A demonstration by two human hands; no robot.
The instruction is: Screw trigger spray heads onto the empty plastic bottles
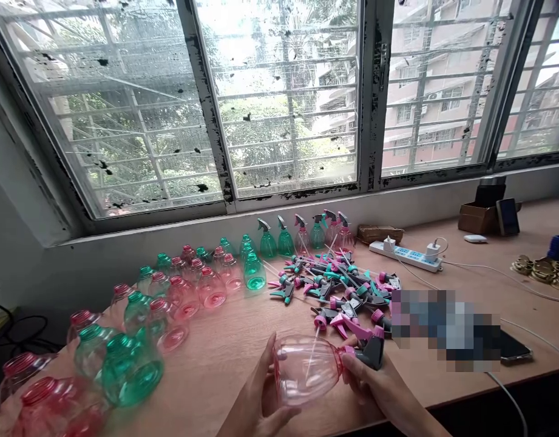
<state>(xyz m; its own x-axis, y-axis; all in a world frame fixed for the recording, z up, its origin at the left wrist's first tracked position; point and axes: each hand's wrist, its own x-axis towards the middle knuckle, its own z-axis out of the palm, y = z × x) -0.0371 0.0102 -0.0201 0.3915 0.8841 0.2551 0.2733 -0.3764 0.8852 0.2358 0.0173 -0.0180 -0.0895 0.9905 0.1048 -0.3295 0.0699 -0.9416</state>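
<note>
A clear pink spray bottle (301,367) lies sideways in front of me, its base to the left and its neck to the right. My left hand (263,394) is wrapped round the base end. At the neck, my right hand (368,379) grips the pink collar of a grey and pink trigger sprayer (372,349). The sprayer's thin dip tube (312,358) shows inside the bottle. Just beyond lies a pile of loose trigger sprayers (338,279) in grey, pink and teal.
Open pink and green bottles (133,367) stand in rows on the left. Several bottles with sprayers (301,237) line the window wall. A white power strip (405,255), cables, a phone (516,347) partly blurred out, and a cardboard box (477,216) are on the right.
</note>
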